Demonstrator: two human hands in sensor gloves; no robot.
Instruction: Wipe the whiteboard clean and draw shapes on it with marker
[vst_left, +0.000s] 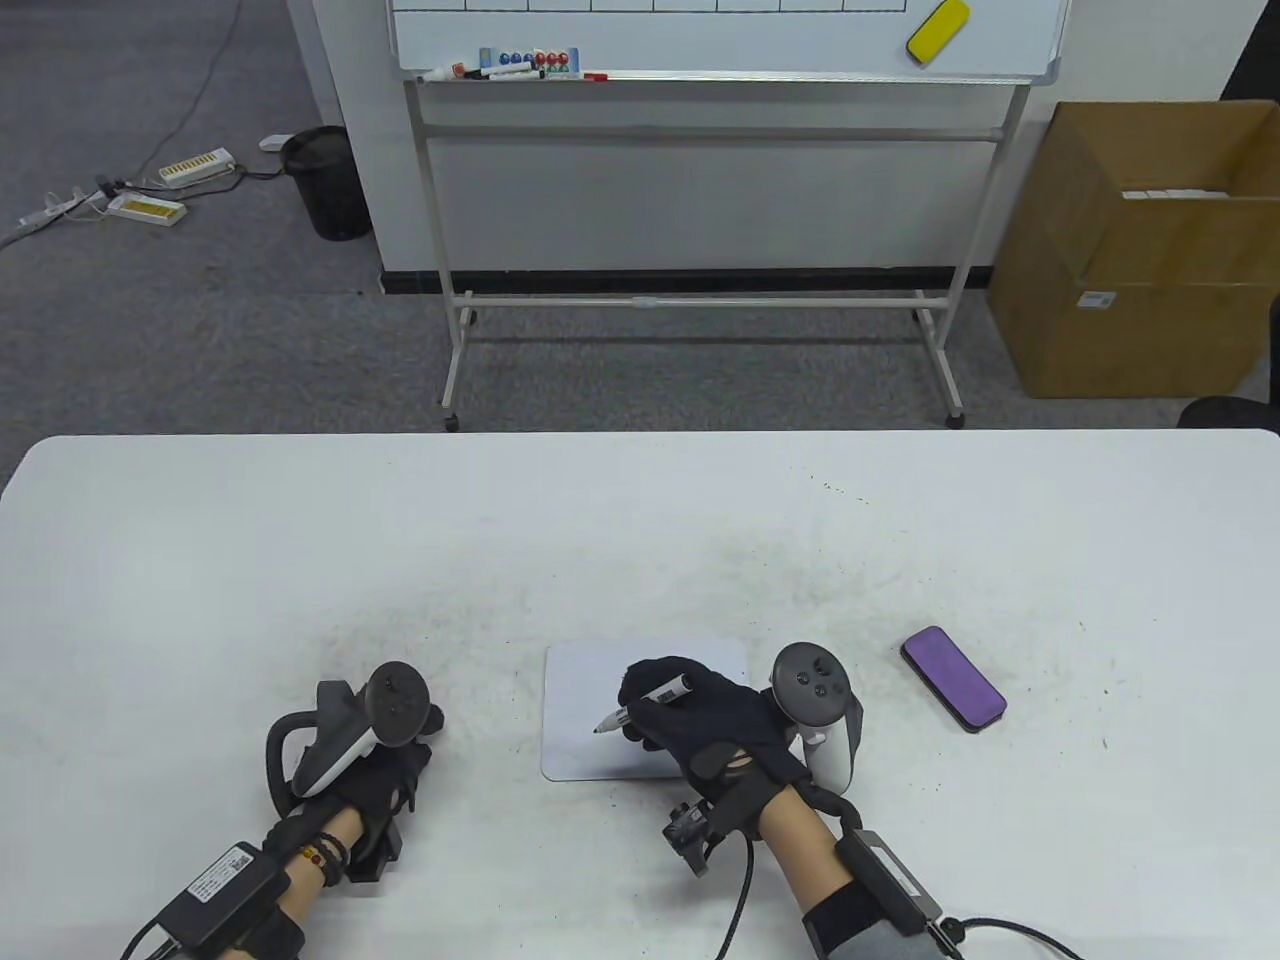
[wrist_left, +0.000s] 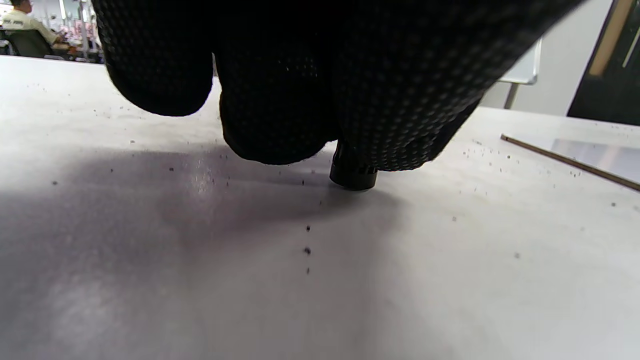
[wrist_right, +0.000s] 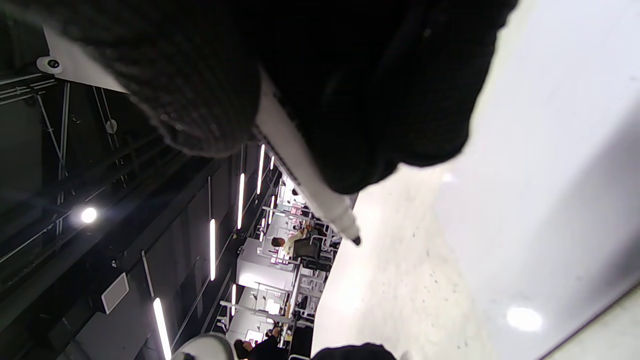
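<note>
The whiteboard (vst_left: 600, 745), a small pale slab, lies flat on the worktop (vst_left: 640, 540) right in front of us, under our right hand (vst_left: 715, 725), and its bare part looks blank, so we judge the wiping done and the drawing about to start. Our right grip is closed round the marker (vst_left: 650, 697) in a writing hold, cap off, the tip angled down to the left over the board's middle; whether the tip touches the surface we cannot tell. Our left hand (vst_left: 375, 775) rests on the worktop well to the left of the board, its fingers curled round a small dark cylinder (wrist_left: 352, 172) that stands on the worktop, probably the marker's cap kept aside so the pen can be closed afterwards. The purple eraser (vst_left: 953, 678) lies to the right, near enough to reach for corrections yet clear of the drawing arm.
</note>
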